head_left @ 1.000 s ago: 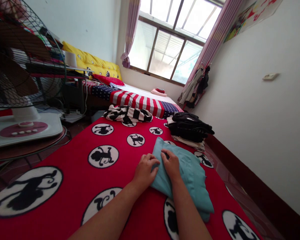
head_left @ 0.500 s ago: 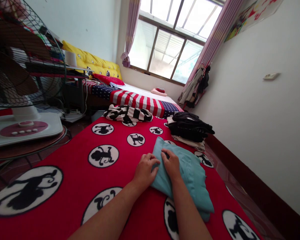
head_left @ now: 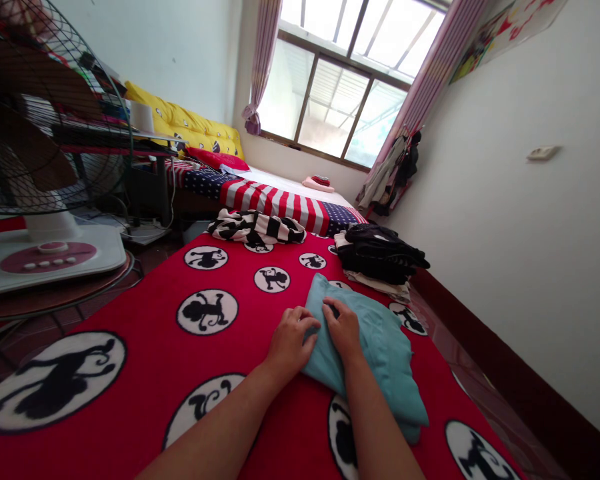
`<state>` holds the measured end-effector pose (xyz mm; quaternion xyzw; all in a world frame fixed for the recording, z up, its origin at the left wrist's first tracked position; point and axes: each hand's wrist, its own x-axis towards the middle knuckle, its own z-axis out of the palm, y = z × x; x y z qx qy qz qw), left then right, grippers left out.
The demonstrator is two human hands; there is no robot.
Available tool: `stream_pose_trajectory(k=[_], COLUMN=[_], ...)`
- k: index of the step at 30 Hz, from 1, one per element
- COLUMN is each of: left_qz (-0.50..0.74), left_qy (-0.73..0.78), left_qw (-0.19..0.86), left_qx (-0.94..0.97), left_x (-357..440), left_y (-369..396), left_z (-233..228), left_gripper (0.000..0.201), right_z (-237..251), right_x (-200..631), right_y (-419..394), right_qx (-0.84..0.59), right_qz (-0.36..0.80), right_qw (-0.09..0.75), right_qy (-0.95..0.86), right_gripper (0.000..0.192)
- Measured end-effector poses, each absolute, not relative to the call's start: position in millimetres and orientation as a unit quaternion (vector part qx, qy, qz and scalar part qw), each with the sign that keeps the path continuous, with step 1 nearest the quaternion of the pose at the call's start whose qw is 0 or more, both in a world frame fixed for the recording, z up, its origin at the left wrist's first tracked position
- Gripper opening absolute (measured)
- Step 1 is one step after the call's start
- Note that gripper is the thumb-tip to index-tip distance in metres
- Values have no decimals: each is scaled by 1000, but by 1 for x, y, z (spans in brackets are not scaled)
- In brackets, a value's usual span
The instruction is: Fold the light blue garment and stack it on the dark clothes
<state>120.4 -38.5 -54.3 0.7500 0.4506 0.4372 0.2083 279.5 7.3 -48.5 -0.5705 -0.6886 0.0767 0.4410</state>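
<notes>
A folded teal garment [head_left: 385, 340] lies on a red blanket [head_left: 260, 320] printed with black monkey figures in white circles. My left hand [head_left: 291, 339] rests at the garment's left edge, fingers loosely bent and thumb apart from them. On top of the cloth, near that same edge, lies my right hand [head_left: 342, 327], with a gap between its thumb and fingers. Neither hand grips the fabric. Just beyond the garment sits a stack of folded dark clothes [head_left: 380, 253], with paler ones at the bottom. A crumpled black-and-white cloth [head_left: 256, 227] is at the blanket's far edge.
An electric fan [head_left: 53, 237] stands on a round stool at the left. Behind the blanket is a bed with a stars-and-stripes cover [head_left: 275, 203]. Clothes hang [head_left: 393, 170] beside the window [head_left: 335, 100]. A white wall [head_left: 530, 233] runs along the right.
</notes>
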Motion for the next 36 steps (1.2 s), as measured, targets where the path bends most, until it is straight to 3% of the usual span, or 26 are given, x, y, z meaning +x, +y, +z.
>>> stream_pose_trajectory(k=[36], left_qz=[433], left_qy=[454], left_qw=[202], left_qx=[752], left_x=[121], left_y=[-41], left_z=[-53], left_gripper=[25], right_z=[-48], right_x=[279], right_y=[7], right_qx=[-568], right_qz=[81], right_qw=[444], right_qy=[-688], right_gripper=[27])
